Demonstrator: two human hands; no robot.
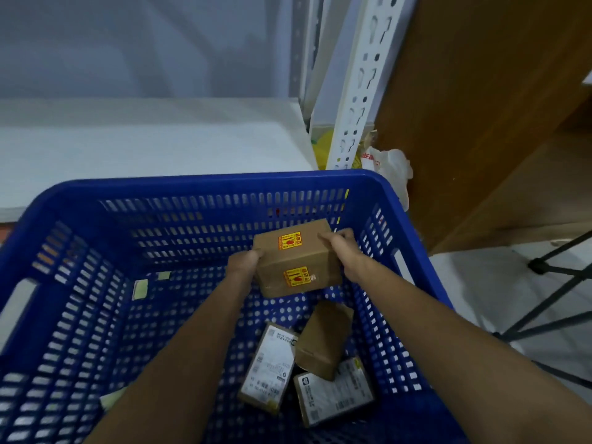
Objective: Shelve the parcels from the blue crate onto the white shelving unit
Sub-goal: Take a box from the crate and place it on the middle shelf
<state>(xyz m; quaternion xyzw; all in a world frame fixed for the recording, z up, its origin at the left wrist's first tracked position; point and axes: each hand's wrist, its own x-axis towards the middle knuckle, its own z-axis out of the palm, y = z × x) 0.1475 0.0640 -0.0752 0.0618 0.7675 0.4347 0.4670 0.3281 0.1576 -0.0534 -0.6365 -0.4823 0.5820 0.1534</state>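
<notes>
A brown cardboard parcel with two yellow-and-red fragile stickers is held inside the blue crate, clear of the crate floor. My left hand grips its left end and my right hand grips its right end. Lower in the crate lie three more parcels: a plain brown box resting tilted, a box with a white label to its left, and another labelled box beneath it. The white shelf board stretches just beyond the crate's far rim.
A white slotted shelf upright rises at the shelf's right end. Yellow and white plastic bags sit behind it. A brown wooden cabinet stands to the right, and black tripod legs spread over the floor there.
</notes>
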